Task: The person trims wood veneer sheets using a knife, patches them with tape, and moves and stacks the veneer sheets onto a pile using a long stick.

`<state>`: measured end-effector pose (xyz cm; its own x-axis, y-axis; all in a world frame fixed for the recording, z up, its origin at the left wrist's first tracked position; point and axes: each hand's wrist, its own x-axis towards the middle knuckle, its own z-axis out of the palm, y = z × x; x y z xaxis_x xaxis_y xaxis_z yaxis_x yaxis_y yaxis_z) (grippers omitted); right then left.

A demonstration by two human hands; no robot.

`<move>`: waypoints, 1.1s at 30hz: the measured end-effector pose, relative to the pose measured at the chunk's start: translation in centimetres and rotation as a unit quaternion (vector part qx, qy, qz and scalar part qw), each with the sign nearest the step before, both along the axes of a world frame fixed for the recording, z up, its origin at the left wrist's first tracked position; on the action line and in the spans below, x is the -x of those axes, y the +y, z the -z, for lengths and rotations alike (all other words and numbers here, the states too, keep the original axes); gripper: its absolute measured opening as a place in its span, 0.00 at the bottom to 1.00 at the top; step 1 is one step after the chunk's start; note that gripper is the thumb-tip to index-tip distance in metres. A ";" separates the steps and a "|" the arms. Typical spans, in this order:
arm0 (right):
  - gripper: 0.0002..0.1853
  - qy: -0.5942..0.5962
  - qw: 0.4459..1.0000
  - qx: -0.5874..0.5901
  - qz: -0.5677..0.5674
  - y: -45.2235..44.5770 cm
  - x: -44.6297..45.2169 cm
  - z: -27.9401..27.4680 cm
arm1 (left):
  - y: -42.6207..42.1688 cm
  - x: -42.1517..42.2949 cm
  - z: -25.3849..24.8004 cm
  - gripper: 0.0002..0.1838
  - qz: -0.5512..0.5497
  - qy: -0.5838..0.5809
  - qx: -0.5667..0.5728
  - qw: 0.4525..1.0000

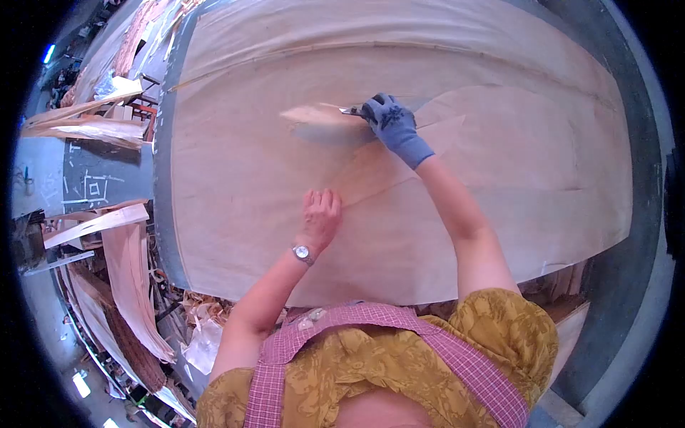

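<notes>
My right hand [392,123], in a blue-grey glove, is closed around a utility knife [349,110] with its blade pointing left over a wide sheet of pale wood veneer [242,157]. Beside the blade lies a blurred lighter flap of veneer [314,115], with a bluish-grey patch below it. Bare and wearing a wristwatch [302,252], my left hand [322,217] rests nearer my body. Its fingers are bent and close together at the corner of a browner veneer piece [367,175] on the sheet; the thumb is hidden.
The veneer covers a large grey-edged table [163,214]. A long raised seam [342,47] crosses its far side. Loose veneer strips [128,271] hang and lie in stacks at the left. Crumpled scraps [207,321] lie below the near left edge.
</notes>
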<state>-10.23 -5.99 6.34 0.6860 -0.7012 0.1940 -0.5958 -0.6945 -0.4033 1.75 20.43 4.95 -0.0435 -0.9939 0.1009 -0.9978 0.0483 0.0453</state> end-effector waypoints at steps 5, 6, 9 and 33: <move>0.12 -0.227 0.948 -0.206 -0.090 3.9 4.7 -6.7 | -0.5 0.1 0.4 0.09 0.014 0.009 -0.004 1.000; 0.13 -0.189 0.910 -0.346 -0.125 5.4 7.3 -7.3 | -0.7 0.0 0.6 0.07 0.020 0.005 -0.008 1.000; 0.14 0.025 0.791 -0.574 -0.210 10.4 16.2 -9.0 | -0.9 -0.2 1.7 0.05 0.029 -0.003 0.016 0.999; 0.20 0.067 0.968 -0.013 0.243 4.3 21.0 2.1 | -12.1 -13.8 1.0 0.05 -0.171 0.560 -0.167 0.793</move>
